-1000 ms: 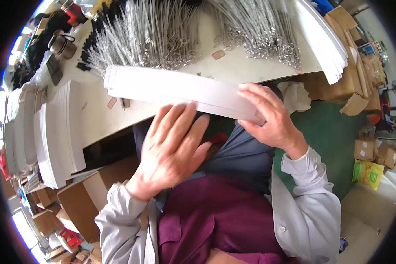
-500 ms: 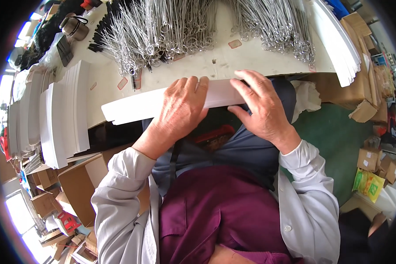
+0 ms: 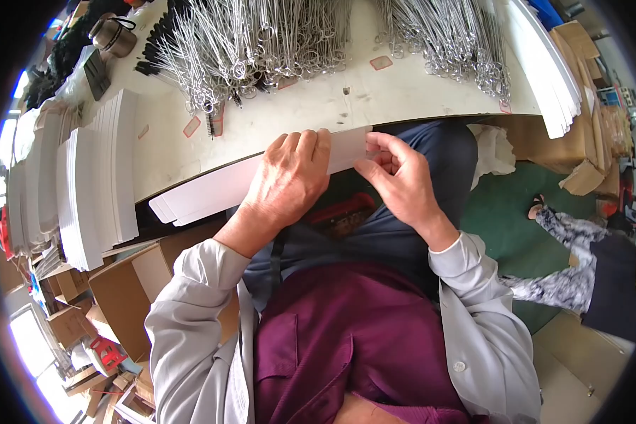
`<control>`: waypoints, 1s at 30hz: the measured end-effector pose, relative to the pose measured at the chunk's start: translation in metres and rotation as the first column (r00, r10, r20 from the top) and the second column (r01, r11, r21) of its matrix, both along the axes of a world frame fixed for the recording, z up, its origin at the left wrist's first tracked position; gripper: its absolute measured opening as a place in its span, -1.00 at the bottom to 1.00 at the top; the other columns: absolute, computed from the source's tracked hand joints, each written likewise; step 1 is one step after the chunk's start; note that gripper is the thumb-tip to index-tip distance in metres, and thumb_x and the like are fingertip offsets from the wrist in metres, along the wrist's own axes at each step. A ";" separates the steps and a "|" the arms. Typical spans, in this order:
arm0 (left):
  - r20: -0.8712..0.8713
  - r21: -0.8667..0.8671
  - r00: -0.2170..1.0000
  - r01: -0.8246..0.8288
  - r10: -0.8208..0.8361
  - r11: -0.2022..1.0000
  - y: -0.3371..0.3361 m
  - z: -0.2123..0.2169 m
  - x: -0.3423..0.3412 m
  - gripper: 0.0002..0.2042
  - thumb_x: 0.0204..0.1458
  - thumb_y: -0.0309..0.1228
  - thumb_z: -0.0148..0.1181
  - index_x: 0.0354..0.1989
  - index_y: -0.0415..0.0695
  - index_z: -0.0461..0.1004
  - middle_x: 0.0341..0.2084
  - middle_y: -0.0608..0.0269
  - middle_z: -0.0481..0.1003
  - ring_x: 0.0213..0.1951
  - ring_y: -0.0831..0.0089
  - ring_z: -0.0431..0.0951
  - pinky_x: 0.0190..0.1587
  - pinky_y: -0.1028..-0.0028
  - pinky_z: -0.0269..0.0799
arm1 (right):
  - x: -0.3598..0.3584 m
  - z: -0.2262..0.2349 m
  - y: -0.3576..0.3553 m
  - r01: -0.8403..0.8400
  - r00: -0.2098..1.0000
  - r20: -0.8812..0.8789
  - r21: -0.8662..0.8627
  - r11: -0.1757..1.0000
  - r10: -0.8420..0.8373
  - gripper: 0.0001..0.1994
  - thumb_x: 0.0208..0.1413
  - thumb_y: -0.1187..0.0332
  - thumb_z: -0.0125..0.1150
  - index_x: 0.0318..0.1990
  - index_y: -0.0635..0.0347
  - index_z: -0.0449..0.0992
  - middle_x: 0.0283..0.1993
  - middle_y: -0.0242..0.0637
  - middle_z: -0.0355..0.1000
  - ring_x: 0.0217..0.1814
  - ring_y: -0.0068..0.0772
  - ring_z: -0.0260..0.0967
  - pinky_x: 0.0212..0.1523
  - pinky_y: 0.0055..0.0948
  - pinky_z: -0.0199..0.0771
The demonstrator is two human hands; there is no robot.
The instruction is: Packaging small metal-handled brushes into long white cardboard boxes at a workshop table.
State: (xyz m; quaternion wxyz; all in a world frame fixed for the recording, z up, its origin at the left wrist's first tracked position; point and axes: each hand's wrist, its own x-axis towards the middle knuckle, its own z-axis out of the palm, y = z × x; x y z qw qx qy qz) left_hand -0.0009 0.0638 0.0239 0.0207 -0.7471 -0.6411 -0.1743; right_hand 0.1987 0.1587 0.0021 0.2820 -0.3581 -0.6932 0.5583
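Note:
A long, narrow white carton [image 3: 215, 189] lies across my lap, close to the table's front edge, with its right end raised. My left hand [image 3: 288, 184] is wrapped over its middle, thumb side toward the right. At the carton's right end, my right hand [image 3: 401, 177] has its fingers bent and its thumb and fingertips on the end edge. Beyond my hands, on the tabletop, lies a big heap of thin twisted-wire brushes [image 3: 261, 53] with ring ends and dark bristles. A second heap of looped wire pieces [image 3: 466, 56] lies to its right.
Stacks of flat white cartons stand at the left [image 3: 113, 169] and far right [image 3: 544, 71] of the table [image 3: 318, 106]. A metal flask [image 3: 113, 35] is at the far left. Brown cardboard boxes [image 3: 131, 290] stand lower left. A person in patterned trousers [image 3: 569, 261] is at the right.
My right hand has moved down and left, its spread fingers now bent onto the carton's end. The carton's left end has dipped. A person has come into view at the right.

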 end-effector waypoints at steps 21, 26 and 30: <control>0.144 0.016 0.987 0.068 -0.069 0.998 -0.020 -0.004 -0.001 -0.37 -0.17 -0.38 0.44 0.16 -0.32 0.44 -0.08 0.01 0.54 -0.12 0.11 0.62 -0.05 0.22 0.58 | 0.017 0.042 0.023 -0.244 0.968 -0.164 -0.777 0.580 0.188 -0.60 0.31 0.19 0.33 0.08 0.37 0.49 -0.11 -0.17 0.56 -0.54 -0.50 0.54 -0.58 -0.59 0.47; 0.214 -0.053 0.977 0.009 0.003 0.999 -0.017 -0.001 -0.003 -0.42 -0.17 -0.37 0.44 0.10 -0.28 0.46 -0.17 0.04 0.56 -0.15 0.09 0.62 -0.10 0.21 0.58 | 0.014 0.053 0.017 -0.259 0.959 0.275 0.738 0.624 0.073 -0.40 -0.07 0.38 0.55 0.17 0.31 0.48 0.07 -0.09 0.55 0.07 -0.05 0.52 0.15 -0.19 0.54; 0.306 -0.100 0.951 0.067 -0.033 0.993 -0.009 0.007 0.007 -0.43 -0.15 -0.36 0.43 0.10 -0.26 0.47 -0.22 0.05 0.57 -0.19 0.05 0.63 -0.14 0.18 0.59 | -0.002 0.041 0.005 -0.548 0.830 0.508 0.670 0.500 0.229 -0.39 0.01 0.29 0.46 0.20 0.42 0.44 0.16 -0.04 0.48 0.25 -0.03 0.39 0.35 -0.15 0.35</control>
